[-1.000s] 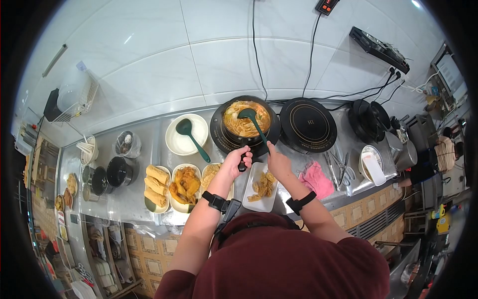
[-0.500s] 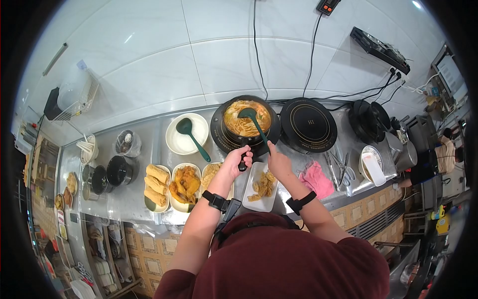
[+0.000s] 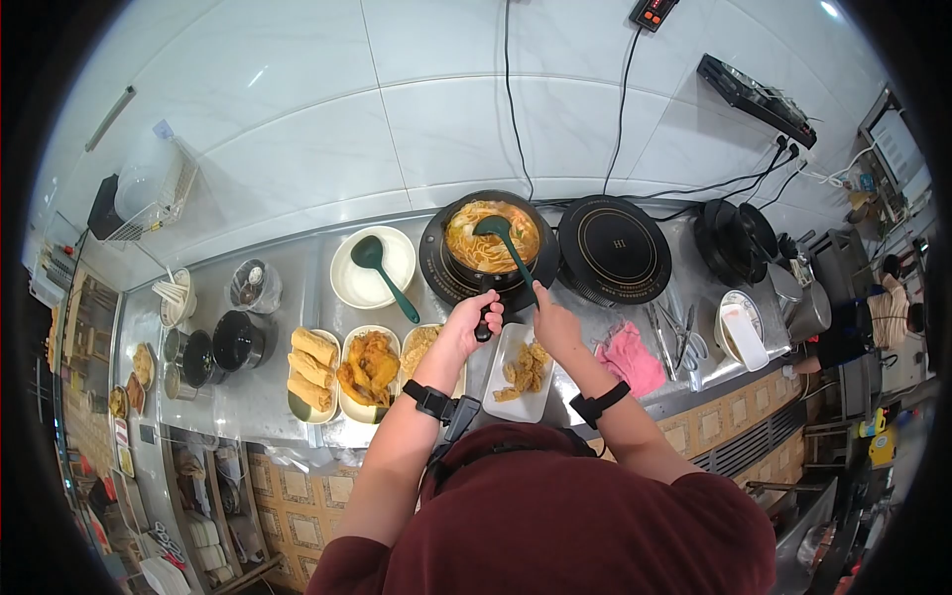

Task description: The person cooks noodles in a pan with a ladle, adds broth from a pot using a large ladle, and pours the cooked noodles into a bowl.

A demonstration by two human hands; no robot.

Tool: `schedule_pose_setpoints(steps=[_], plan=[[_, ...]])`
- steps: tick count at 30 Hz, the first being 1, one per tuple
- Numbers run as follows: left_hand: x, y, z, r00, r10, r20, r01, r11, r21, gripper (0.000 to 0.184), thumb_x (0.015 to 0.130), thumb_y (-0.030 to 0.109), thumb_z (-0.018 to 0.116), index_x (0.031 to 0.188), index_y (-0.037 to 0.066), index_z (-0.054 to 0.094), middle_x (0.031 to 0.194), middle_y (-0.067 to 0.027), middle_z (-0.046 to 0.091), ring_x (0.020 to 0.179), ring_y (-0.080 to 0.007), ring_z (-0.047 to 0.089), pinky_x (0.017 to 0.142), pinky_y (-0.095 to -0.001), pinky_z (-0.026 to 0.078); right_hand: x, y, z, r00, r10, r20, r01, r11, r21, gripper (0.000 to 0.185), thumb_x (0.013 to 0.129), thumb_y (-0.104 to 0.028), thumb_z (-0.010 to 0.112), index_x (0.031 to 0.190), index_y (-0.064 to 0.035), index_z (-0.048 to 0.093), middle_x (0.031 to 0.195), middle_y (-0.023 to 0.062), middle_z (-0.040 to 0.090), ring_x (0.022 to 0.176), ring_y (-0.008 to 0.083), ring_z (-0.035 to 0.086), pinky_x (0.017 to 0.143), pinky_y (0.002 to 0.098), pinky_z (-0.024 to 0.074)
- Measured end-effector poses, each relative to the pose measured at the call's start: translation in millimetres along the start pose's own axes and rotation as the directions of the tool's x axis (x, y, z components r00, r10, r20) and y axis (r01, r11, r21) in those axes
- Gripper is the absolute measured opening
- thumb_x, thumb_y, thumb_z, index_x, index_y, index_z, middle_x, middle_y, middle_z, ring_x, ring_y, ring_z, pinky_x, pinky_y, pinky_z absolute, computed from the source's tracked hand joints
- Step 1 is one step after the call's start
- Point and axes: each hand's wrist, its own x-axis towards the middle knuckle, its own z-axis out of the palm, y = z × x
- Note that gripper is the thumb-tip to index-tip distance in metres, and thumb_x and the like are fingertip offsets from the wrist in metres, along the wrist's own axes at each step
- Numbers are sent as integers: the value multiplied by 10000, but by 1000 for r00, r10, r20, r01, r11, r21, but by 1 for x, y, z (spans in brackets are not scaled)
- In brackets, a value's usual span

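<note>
My left hand (image 3: pixel 470 319) is closed around the black handle of a pot (image 3: pixel 452 266) of noodles in orange-red broth, on a round black induction cooker (image 3: pixel 430 254). In my right hand (image 3: pixel 556 325) is the handle of a dark green ladle (image 3: pixel 514 248); its bowl rests among the noodles (image 3: pixel 478 256). Just left of the pot, a white bowl (image 3: pixel 343 288) holds a second green ladle (image 3: pixel 369 254). Below my hands lies a white tray (image 3: pixel 504 409) with fried pieces (image 3: pixel 528 369).
Plates of rolls (image 3: pixel 311 369) and fried food (image 3: pixel 369 371) line the front left. A second cooker (image 3: pixel 615 248), a pink cloth (image 3: pixel 635 359), scissors (image 3: pixel 694 349) and dark pans (image 3: pixel 732 238) are rightward. Dark pots (image 3: pixel 238 341) stand left. A person (image 3: pixel 855 332) is at far right.
My hands, the pot and the ladle hold nearly the same places. At the far right, the other person has shifted slightly.
</note>
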Motion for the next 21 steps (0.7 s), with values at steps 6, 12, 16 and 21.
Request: schedule_pose_setpoints(steps=[6,12,16,21], plan=[[1,0,0,1000,-4,3,4,1000,-2,97,889,176,457,849,96,420,637,12,438,458,-68,375,383,-202,330,0,-1,-1,1000,6,3,-6,1000,-6,500,805,-172,501,1269,-140,314,658,191,595,597,367,585,539,473,455],[-1,0,1,1000,1,-3,-1,1000,2,94,891,175,454,854,97,418,636,12,439,457,-69,378,382,-203,330,0,-1,-1,1000,12,15,-11,999,-33,502,813,-187,485,1289,-153,329,663,175,597,591,335,598,534,438,470],[-1,0,1,1000,2,5,-2,1000,8,90,891,175,453,861,98,417,637,12,439,457,-69,379,383,-204,330,-1,-2,-3,1000,8,14,-8,1000,-5,511,798,-154,496,1274,-135,311,661,192,596,593,367,584,540,473,453],[-1,0,1,1000,2,2,-2,1000,0,90,891,174,453,856,98,420,637,12,441,458,-69,381,384,-205,330,-1,-1,-2,1000,2,5,-2,1000,4,515,795,-152,500,1275,-135,314,656,194,593,590,367,583,540,474,452]])
